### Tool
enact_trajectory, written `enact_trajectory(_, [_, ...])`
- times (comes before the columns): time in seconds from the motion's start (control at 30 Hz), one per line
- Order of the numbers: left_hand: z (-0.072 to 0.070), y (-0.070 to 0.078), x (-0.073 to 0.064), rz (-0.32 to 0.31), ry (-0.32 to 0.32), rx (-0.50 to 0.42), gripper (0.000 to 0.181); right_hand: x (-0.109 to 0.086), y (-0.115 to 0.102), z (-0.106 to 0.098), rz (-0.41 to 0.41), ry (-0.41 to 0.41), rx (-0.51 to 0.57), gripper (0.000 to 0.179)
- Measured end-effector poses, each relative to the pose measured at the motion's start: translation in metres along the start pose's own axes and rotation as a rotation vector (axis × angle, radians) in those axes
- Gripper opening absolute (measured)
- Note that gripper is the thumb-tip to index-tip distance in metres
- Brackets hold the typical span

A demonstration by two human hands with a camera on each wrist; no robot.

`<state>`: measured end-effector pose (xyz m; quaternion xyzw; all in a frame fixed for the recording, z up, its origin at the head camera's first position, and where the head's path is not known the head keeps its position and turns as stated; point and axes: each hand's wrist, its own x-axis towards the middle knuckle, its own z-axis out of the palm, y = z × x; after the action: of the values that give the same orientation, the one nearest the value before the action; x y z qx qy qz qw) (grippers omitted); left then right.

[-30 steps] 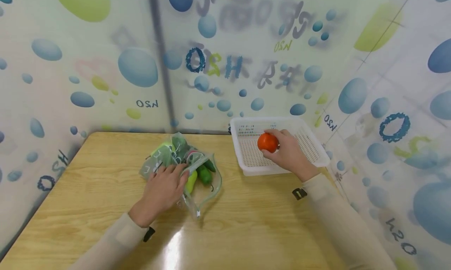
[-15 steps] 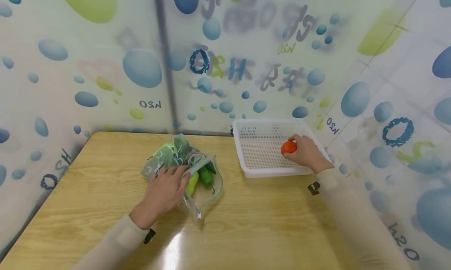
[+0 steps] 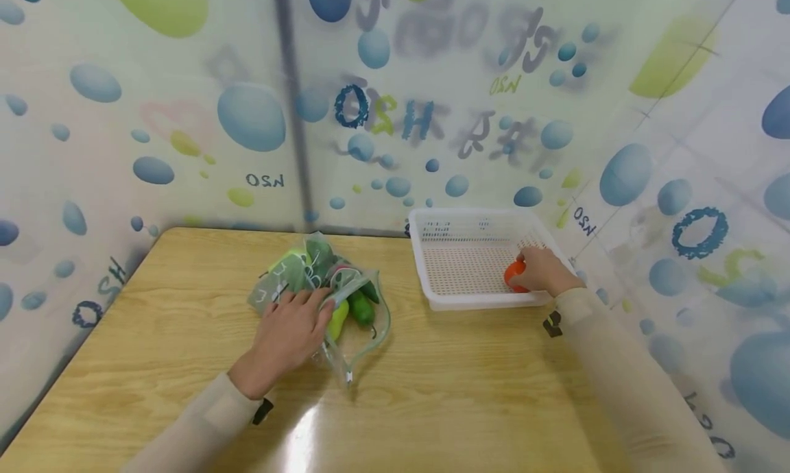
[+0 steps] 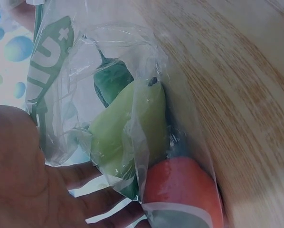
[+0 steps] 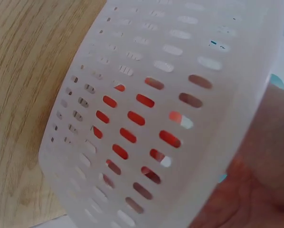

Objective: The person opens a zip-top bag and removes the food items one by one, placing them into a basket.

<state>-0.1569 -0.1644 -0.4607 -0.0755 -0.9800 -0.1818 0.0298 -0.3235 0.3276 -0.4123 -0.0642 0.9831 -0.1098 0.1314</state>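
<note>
In the head view, my right hand (image 3: pixel 543 271) grips a tomato (image 3: pixel 515 277) low inside the white plastic basket (image 3: pixel 432 299), near its right end. The right wrist view shows the red tomato (image 5: pixel 127 135) through slots in the basket wall (image 5: pixel 180 76). My left hand (image 3: pixel 290 336) rests with extended fingers on a clear zip bag (image 3: pixel 279 284) of vegetables. In the bag's mouth lie a dark green vegetable (image 3: pixel 360 308) and a yellow-green one (image 3: pixel 337 320). The left wrist view shows a pear-shaped light green piece (image 4: pixel 132 126) and a red one (image 4: pixel 180 183) behind the film.
Bag and basket lie on a wooden table (image 3: pixel 426 391), the basket at the back right close to the wall. Walls (image 3: pixel 382 178) with blue and green bubble prints border the table at the back and sides. The bag's zip edge (image 3: pixel 370 346) spreads toward the front.
My right hand has carried the tomato rightward and down into the basket's right end. The left hand stays on the bag; the view has shifted slightly.
</note>
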Motion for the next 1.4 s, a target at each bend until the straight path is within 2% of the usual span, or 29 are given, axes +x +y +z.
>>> enact_trajectory(0.27, [0.0,0.004,0.002,0.002,-0.013,0.001,0.06,0.031,0.042,0.016,0.023,-0.017,-0.002,0.063])
enact_trajectory(0.37, [0.0,0.005,0.002,0.002,-0.014,-0.004,0.061,0.029,0.043,0.014,0.01,-0.018,-0.026,0.062])
enact_trajectory(0.53, [-0.001,0.006,0.004,0.007,-0.006,-0.009,0.061,0.008,0.021,0.001,0.008,-0.002,-0.029,0.059])
enact_trajectory(0.8, [0.001,0.006,0.003,-0.01,-0.016,-0.013,0.061,-0.018,-0.023,0.0,-0.089,0.157,0.012,0.049])
enact_trajectory(1.17, [0.001,0.007,0.002,0.016,0.047,-0.033,0.059,-0.047,-0.091,0.019,-0.32,0.42,0.123,0.035])
enact_trajectory(1.4, [0.005,0.008,0.001,0.014,0.083,-0.038,0.056,-0.067,-0.135,0.04,-0.457,0.488,0.195,0.03])
